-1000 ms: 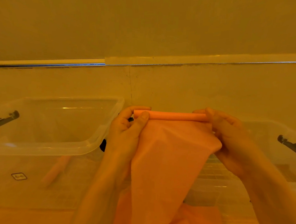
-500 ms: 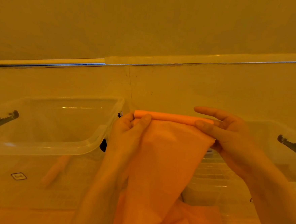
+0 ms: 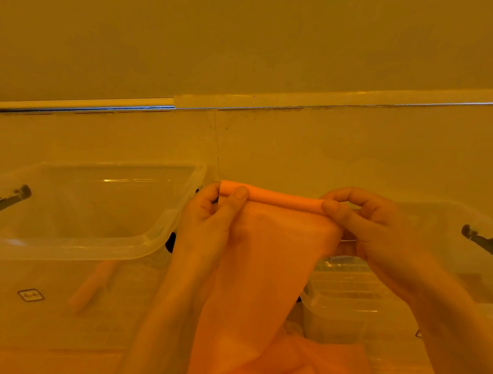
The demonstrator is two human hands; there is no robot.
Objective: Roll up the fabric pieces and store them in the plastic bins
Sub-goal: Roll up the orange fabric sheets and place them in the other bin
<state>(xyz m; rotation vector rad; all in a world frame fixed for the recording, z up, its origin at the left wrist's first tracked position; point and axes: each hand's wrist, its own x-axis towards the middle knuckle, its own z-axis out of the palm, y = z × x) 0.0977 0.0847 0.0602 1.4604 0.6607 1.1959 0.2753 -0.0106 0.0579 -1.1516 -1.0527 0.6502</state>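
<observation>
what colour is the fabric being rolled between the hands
Orange, plain with no pattern, though warm lighting tints everything; the fabric shows best in the head view.

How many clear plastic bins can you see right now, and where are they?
2. One clear bin is on the left, beside the left hand; it appears stacked on something clear. The other bin is on the right, partly hidden behind the right hand. More may be hidden.

Plain orange fabric [image 3: 263,261], clear plastic bins [image 3: 160,233], orange roll inside [image 3: 92,287], black latches [image 3: 3,202]
</observation>
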